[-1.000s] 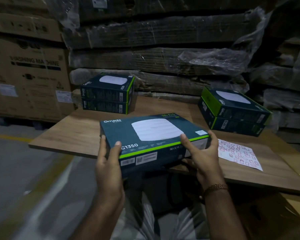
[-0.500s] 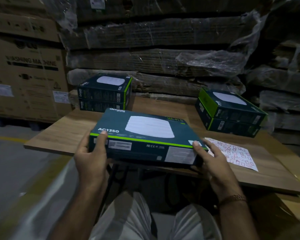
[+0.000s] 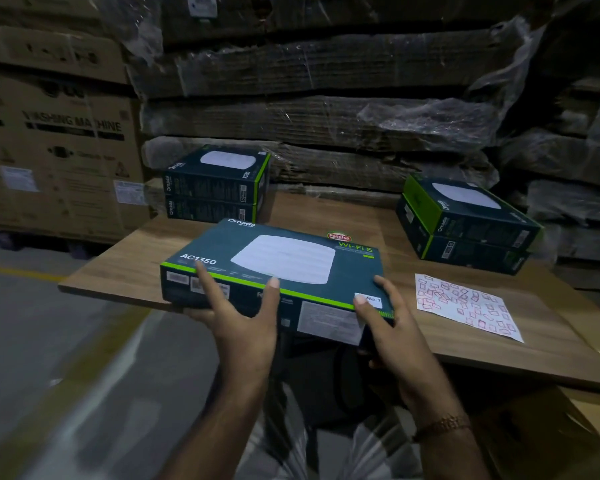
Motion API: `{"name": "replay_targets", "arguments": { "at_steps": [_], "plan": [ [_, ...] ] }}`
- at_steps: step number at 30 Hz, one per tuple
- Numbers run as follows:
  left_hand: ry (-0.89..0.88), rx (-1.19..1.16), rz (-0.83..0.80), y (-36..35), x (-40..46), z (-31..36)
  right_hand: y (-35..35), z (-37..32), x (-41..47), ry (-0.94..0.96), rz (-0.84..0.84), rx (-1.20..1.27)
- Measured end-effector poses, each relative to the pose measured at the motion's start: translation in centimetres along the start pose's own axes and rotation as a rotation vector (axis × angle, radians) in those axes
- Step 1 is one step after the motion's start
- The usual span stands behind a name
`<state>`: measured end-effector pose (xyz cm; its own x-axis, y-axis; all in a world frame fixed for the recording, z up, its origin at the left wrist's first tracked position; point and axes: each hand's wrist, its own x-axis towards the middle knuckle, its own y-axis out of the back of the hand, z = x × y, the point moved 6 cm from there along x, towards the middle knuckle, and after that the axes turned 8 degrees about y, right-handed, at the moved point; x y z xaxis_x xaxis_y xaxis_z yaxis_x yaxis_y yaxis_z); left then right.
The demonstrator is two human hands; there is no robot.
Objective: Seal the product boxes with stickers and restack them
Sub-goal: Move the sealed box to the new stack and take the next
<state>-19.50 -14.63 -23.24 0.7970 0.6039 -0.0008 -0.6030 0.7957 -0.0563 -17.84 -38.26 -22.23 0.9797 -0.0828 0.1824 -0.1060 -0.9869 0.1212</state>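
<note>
A brown wooden table (image 3: 343, 213) holds the things. At its back left corner sits a stack of two dark boxes (image 3: 215, 185). At the back right sits another stack of two (image 3: 465, 225), turned at a slant. Near the right front lies a white sticker sheet (image 3: 465, 306) with small red shapes.

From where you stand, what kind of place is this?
Most likely a warehouse or stockroom. Large cardboard cartons, one printed "washing machine", stand against the wall beside plastic-wrapped stacks of flattened cardboard. Retail product boxes sit piled on a wooden table used as a packing bench.
</note>
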Motion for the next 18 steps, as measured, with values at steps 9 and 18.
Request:
{"name": "replay_targets", "arguments": {
  "at_steps": [9, 18],
  "plan": [
    [0.044, -0.125, -0.057, 0.8, 0.5, -0.3, 0.7, -0.1, 1.5, -0.08, -0.017, 0.161],
    [0.082, -0.07, -0.211, 0.8, 3.7, 0.8, 0.7, 0.0, 2.1, -0.075, 0.011, 0.216]
  ]
}}
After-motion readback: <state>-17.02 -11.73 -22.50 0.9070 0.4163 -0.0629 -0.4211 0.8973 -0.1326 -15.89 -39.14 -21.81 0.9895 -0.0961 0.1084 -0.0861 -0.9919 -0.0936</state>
